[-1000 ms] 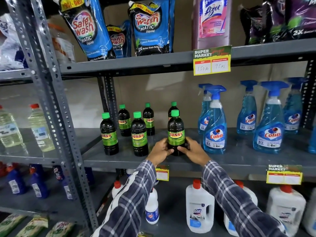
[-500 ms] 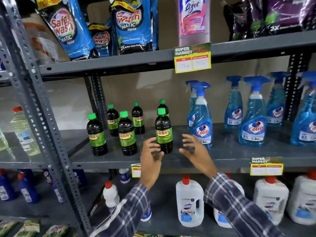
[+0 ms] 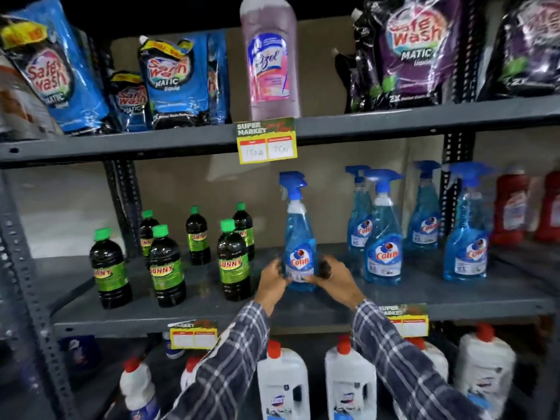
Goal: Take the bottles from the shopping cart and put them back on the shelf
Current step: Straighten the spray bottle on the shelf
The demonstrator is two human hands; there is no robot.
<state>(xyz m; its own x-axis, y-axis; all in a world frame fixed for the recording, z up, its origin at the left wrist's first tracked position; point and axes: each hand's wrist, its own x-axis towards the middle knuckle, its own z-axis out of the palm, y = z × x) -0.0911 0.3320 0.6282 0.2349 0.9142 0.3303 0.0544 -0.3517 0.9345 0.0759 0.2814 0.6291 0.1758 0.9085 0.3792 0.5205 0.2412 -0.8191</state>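
Note:
A blue Colin spray bottle [image 3: 298,237] stands upright on the grey middle shelf [image 3: 303,310]. My left hand [image 3: 272,277] holds its lower left side and my right hand [image 3: 333,274] holds its lower right side. To its left stand several dark Sunny bottles with green caps; the nearest one [image 3: 234,262] is just beside my left hand, untouched. More blue Colin spray bottles [image 3: 383,234] stand to the right. The shopping cart is out of view.
The top shelf carries blue Safewash pouches [image 3: 169,83], a pink Lizol bottle [image 3: 269,62] and purple pouches [image 3: 415,53]. White jugs with red caps [image 3: 283,386] fill the lower shelf. Red bottles [image 3: 512,207] stand far right. A perforated grey upright [image 3: 27,283] rises at left.
My hands let go of the dark Sunny bottle, moved right and closed around the blue Colin spray bottle. The view also shifted right.

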